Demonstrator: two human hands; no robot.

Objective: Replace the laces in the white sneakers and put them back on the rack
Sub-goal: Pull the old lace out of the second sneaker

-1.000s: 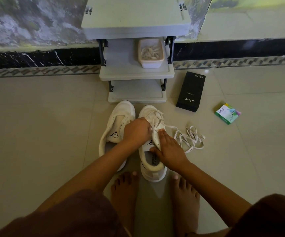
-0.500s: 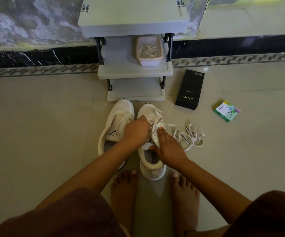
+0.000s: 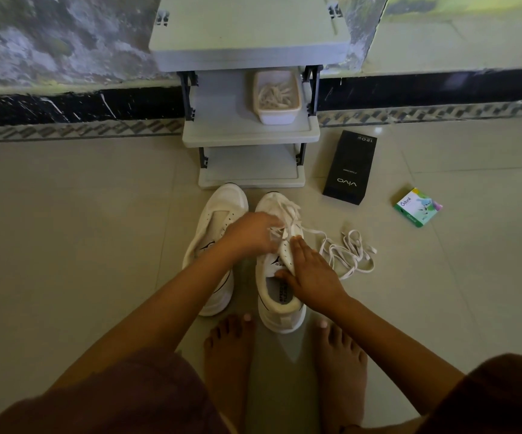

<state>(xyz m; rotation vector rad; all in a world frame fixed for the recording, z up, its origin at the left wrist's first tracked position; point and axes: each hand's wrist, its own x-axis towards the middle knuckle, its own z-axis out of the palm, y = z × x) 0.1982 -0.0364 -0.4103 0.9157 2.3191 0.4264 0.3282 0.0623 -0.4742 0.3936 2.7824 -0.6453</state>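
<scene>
Little has shifted since half a second ago: both hands remain on the same shoe, and only the left hand's fingertips have crept slightly toward the toe, blurred with motion. Against the wall, the rack (image 3: 250, 134) faces the person, its lower shelves bare except for a tub (image 3: 277, 97) of pale laces on the middle one. Just in front of it, the two white sneakers stand side by side on the tiled floor (image 3: 97, 245), toes pointing at the rack, so each long axis runs straight away from the person. The left sneaker (image 3: 216, 245) has bare eyelets and is untouched. The right sneaker (image 3: 280, 296) is being worked on. The right hand (image 3: 311, 274) steadies it, fingers held together along the outer eyelet flap with the thumb hooked over its inner edge, clamping the flap. The left hand (image 3: 250, 234) reaches across from the other side, fingers curled together over the eyelet row and seemingly pinching a strand, though blur hides the exact grip. From those fingertips the lace (image 3: 347, 255) crosses the throat and trails rightward into a loose tangle on the tiles, just beside the right hand. The left hand is therefore nearer the eyelets and the right hand nearer the slack, so any feeding or pulling probably runs crosswise to the shoe. I cannot tell whether the lace is going in or coming out.
</scene>
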